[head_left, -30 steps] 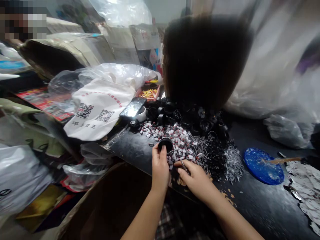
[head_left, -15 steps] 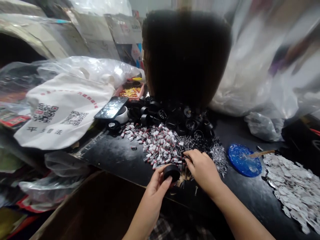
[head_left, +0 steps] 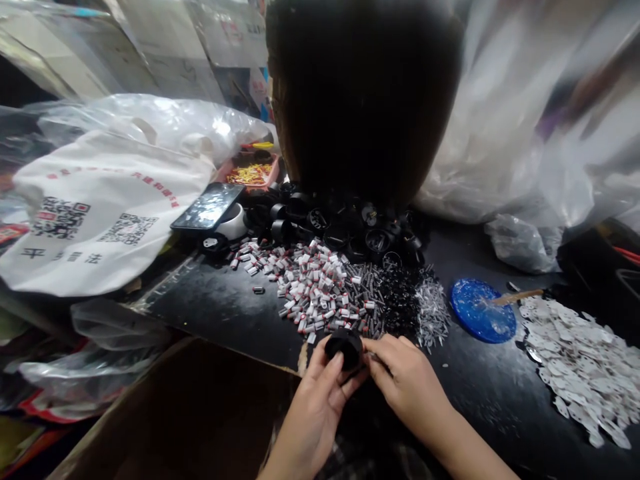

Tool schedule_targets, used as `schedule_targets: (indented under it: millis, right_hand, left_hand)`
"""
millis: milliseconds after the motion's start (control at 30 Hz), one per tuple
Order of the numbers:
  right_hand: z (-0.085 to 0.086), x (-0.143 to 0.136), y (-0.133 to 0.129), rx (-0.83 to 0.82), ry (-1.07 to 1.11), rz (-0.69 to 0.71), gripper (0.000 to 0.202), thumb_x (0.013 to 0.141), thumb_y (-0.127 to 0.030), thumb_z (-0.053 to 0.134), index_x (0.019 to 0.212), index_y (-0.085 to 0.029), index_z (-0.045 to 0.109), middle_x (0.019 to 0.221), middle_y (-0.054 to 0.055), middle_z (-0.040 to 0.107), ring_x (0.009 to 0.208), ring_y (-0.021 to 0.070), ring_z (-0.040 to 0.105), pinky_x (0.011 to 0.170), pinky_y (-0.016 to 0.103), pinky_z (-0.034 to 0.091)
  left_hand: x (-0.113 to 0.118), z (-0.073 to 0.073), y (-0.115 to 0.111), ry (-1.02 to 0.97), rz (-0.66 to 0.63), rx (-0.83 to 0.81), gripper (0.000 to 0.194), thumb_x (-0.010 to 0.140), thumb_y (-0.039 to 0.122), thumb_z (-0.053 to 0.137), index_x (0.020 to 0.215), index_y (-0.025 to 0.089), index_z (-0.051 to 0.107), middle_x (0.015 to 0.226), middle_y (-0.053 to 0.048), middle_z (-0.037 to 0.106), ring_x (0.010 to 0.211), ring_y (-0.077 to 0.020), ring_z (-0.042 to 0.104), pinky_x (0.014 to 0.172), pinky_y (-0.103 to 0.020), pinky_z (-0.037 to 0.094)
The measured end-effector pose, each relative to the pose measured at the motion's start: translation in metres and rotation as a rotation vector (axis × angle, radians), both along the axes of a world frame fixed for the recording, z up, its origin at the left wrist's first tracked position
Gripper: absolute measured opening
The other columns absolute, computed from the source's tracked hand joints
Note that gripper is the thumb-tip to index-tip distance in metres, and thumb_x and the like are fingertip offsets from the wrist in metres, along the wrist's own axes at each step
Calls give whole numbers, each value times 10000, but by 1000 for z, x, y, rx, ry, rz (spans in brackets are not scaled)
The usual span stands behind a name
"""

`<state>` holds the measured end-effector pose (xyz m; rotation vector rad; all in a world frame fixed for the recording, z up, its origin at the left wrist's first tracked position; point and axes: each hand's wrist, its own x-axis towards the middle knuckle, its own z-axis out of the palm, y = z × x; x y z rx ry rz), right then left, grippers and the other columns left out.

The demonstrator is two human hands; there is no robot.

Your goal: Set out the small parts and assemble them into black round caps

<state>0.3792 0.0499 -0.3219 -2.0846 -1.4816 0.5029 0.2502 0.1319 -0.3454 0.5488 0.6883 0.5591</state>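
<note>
A round black cup-like housing (head_left: pixel 345 347) is gripped in my left hand (head_left: pixel 316 400), its hollow side turned up. My right hand (head_left: pixel 413 377) has its fingertips pinched together against the housing's right side; whatever they hold is too small to make out. Just beyond the hands lies a heap of small grey-and-white cylinders (head_left: pixel 317 287) with red ends. To its right are dark coil-like pieces (head_left: pixel 369 283), small black parts (head_left: pixel 400 293) and a pile of silvery pins (head_left: pixel 433 310).
More black housings (head_left: pixel 345 230) are heaped behind the cylinders, before a large dark container (head_left: pixel 365 100). On the right sit a blue lid (head_left: pixel 467 317) with a wooden stick (head_left: pixel 517 297) and many flat white plates (head_left: pixel 585 367). A phone (head_left: pixel 207 207) and cloth bag (head_left: pixel 100 220) lie left.
My right hand has come from the small-parts piles to the side of the housing. The housing is tipped more, showing its hollow. The camera view has shifted a little.
</note>
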Motion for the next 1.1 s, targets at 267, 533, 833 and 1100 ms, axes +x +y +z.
schedule_targets:
  millis: [267,533,833,1100]
  right_hand:
    - [12,23,22,-18,-244,-166,218,963,-328,561,1108,-204,665,1018,67,701,883,222,623,797,364,388]
    - [13,37,41,-73,-272,-218,152,959,-223,512,956,-182,658,969,70,692,900,225,633,818,373,381]
    - [24,31,-6,196,546,-366,215,869,-375,608,951,-201,704,807,18,658,779,172,614,733,287,484]
    - [21,25,-26,270,558,-386,208,900,-371,610,944,-211,735,832,23,632,780,156,595,744,281,481]
  left_hand:
    - [5,-3,-3,101,159,101,396,808,396,729,1168,279,615,1270,-49,628,1114,-230,639,999,-414,534]
    - [36,0,9,-6,186,82,202,840,345,690,1032,290,664,1082,-39,719,1001,-235,687,985,-460,532]
    - [34,9,-4,-30,118,-27,261,800,368,743,1025,248,688,1044,-47,726,977,-229,696,980,-458,542]
    - [41,6,-24,-38,55,-19,373,759,378,787,1077,238,652,1073,-68,726,1025,-219,683,917,-340,570]
